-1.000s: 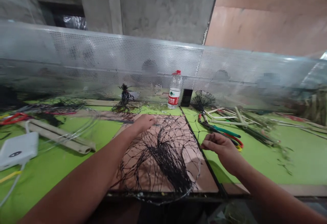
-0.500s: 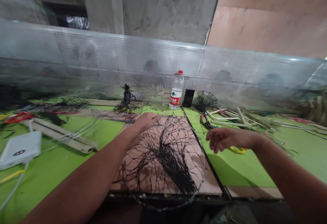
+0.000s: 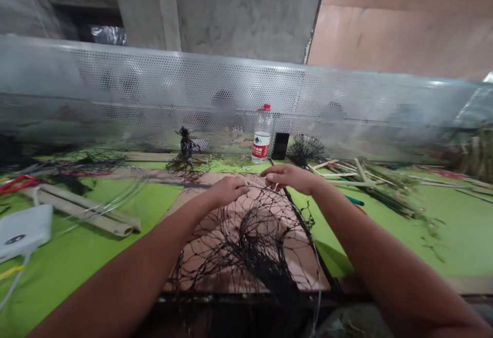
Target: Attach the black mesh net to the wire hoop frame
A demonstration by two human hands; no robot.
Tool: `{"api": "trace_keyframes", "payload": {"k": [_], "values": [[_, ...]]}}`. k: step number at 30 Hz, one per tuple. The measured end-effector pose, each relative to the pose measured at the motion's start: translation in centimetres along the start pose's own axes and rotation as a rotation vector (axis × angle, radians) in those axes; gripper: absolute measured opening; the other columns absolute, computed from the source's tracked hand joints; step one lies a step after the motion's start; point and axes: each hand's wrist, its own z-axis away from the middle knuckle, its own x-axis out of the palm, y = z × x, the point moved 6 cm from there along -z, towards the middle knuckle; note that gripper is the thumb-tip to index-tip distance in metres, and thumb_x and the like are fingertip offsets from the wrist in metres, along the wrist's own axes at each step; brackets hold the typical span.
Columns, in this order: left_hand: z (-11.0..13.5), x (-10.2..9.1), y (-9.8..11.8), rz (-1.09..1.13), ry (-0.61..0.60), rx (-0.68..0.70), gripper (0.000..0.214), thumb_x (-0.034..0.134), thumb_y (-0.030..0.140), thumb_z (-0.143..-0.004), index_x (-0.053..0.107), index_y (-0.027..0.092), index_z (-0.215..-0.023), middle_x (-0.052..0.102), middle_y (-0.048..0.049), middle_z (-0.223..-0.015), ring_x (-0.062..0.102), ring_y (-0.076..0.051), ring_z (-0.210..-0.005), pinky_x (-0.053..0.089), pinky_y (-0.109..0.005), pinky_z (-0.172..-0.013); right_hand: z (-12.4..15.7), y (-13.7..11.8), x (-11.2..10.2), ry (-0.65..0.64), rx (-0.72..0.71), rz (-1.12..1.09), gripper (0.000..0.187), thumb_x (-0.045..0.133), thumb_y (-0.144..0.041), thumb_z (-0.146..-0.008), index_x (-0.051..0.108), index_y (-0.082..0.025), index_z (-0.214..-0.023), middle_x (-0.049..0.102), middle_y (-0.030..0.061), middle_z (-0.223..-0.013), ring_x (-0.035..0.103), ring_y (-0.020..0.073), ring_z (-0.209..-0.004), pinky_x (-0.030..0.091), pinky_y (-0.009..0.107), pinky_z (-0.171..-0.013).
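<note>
The right hand (image 3: 288, 177) grasps the top edge of a black mesh net (image 3: 260, 256); the left hand (image 3: 227, 191) curls beside it, grip unclear

1. A hand could pass over the green counter (image 3: 454, 240) right of the black net (image 3: 246, 245), as far as the bamboo strips (image 3: 379, 189).
2. A perforated metal screen (image 3: 231, 86) blocked any reach forward, with a water bottle (image 3: 262, 135) standing before it.
3. Only a narrow gap lay between the left-hand grip (image 3: 227, 191) and the right-hand grip (image 3: 287, 177), above the net.
4. Farther left, bamboo tubes (image 3: 77, 212) and a white corded box (image 3: 23, 230) stood in the way.
</note>
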Motion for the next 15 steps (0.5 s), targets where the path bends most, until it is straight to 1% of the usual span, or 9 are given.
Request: {"api": "trace_keyframes", "payload": {"k": [1, 2, 5, 8, 10, 12, 13, 15], "values": [[0.0, 0.0, 0.0, -0.003, 0.000, -0.003, 0.043, 0.037, 0.049, -0.084, 0.052, 0.015, -0.065, 0.049, -0.0008, -0.062, 0.043, -0.012, -0.060, 0.029, -0.022, -0.054, -0.5, 0.2, 0.1, 0.090, -0.041, -0.011, 0.028, 0.059, -0.037, -0.078, 0.062, -0.019, -0.099, 0.063, 0.0034, -0.081, 0.054, 0.0112, -0.066, 0.044, 0.024, -0.060], [0.0, 0.0, 0.0, -0.011, 0.008, -0.008, 0.043, 0.037, 0.049, -0.084, 0.052, 0.015, -0.064, 0.049, -0.0007, -0.061, 0.043, -0.012, -0.060, 0.029, -0.022, -0.054, -0.8, 0.7, 0.1, 0.153, -0.066, -0.038, 0.027, 0.060, -0.037, -0.077, 0.062, -0.018, -0.097, 0.061, 0.0022, -0.077, 0.051, 0.0099, -0.061, 0.043, 0.023, -0.057], [-0.1, -0.1, -0.3, -0.040, 0.028, -0.012, 0.041, 0.038, 0.047, -0.085, 0.053, 0.015, -0.064, 0.049, -0.0006, -0.061, 0.043, -0.012, -0.060, 0.029, -0.023, -0.054, -0.9, 2.6, -0.7, 0.265, -0.074, -0.178, 0.029, 0.058, -0.038, -0.077, 0.058, -0.018, -0.098, 0.058, 0.0010, -0.073, 0.048, 0.0093, -0.057, 0.040, 0.022, -0.054], [-0.2, 0.0, -0.1, -0.060, 0.035, 0.004, 0.037, 0.039, 0.044, -0.085, 0.055, 0.016, -0.067, 0.052, -0.0011, -0.063, 0.045, -0.013, -0.060, 0.029, -0.023, -0.055, -0.3, 3.4, -2.5, 0.349, -0.086, -0.384, 0.040, 0.043, -0.050, -0.084, 0.055, -0.017, -0.105, 0.059, 0.0041, -0.077, 0.051, 0.0111, -0.060, 0.040, 0.023, -0.053], [-0.2, 0.1, 0.1, -0.076, 0.030, -0.001, 0.034, 0.041, 0.043, -0.085, 0.057, 0.016, -0.072, 0.056, -0.0021, -0.067, 0.047, -0.014, -0.063, 0.030, -0.023, -0.056, 0.1, 2.9, -3.4, 0.370, -0.094, -0.443, 0.053, 0.031, -0.058, -0.085, 0.057, -0.014, -0.101, 0.060, 0.0071, -0.079, 0.051, 0.0120, -0.061, 0.040, 0.024, -0.052], [-0.1, 0.2, 0.4, -0.084, 0.015, -0.037, 0.031, 0.043, 0.042, -0.084, 0.059, 0.016, -0.079, 0.059, -0.0034, -0.072, 0.050, -0.015, -0.065, 0.031, -0.023, -0.057, 0.4, 1.6, -3.8, 0.391, -0.100, -0.364, 0.060, 0.028, -0.061, -0.084, 0.059, -0.012, -0.097, 0.061, 0.0097, -0.082, 0.051, 0.0124, -0.063, 0.040, 0.023, -0.052], [0.0, 0.2, 0.5, -0.079, 0.006, -0.064, 0.030, 0.044, 0.042, -0.084, 0.059, 0.016, -0.084, 0.061, -0.0039, -0.075, 0.050, -0.015, -0.066, 0.032, -0.023, -0.058, 0.6, 0.8, -4.0, 0.418, -0.115, -0.283, 0.058, 0.030, -0.060, -0.085, 0.060, -0.012, -0.097, 0.061, 0.0102, -0.084, 0.051, 0.0122, -0.064, 0.040, 0.022, -0.051], [0.2, 0.3, 0.6, -0.063, -0.018, -0.113, 0.030, 0.045, 0.042, -0.083, 0.058, 0.017, -0.091, 0.062, -0.0043, -0.076, 0.052, -0.015, -0.066, 0.033, -0.023, -0.058, 0.7, -0.9, -3.7, 0.409, -0.146, -0.095, 0.052, 0.038, -0.057, -0.084, 0.062, -0.014, -0.100, 0.063, 0.0099, -0.089, 0.051, 0.0125, -0.066, 0.040, 0.022, -0.052]]}}
